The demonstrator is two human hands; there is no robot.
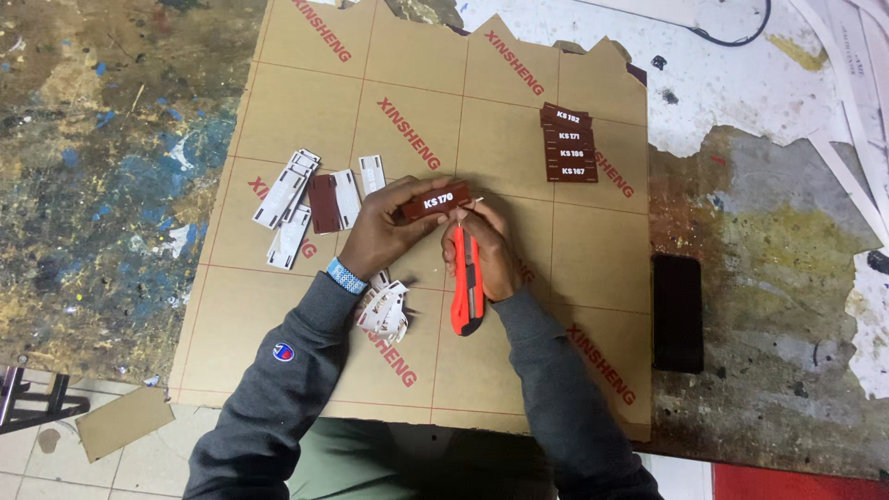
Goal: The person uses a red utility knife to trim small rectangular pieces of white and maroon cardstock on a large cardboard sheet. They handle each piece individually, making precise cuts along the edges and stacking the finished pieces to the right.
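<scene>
My left hand [384,227] holds a small dark brown rectangular tag [435,200] with white characters, gripped at its left end above a brown paper-covered sheet [306,102]. My right hand [483,245] grips an orange utility knife [466,287] with its tip up at the tag's lower right edge. A thin white sliver sticks out beside the tag's right end. Both wrists are in dark grey sleeves, and a blue patterned band sits on the left wrist.
A row of similar brown tags [569,143] lies at the sheet's upper right. White-backed pieces [294,199] and one brown piece lie left of my hands. Peeled white scraps [384,310] sit below my left wrist. A black phone [677,313] rests on the paint-stained table.
</scene>
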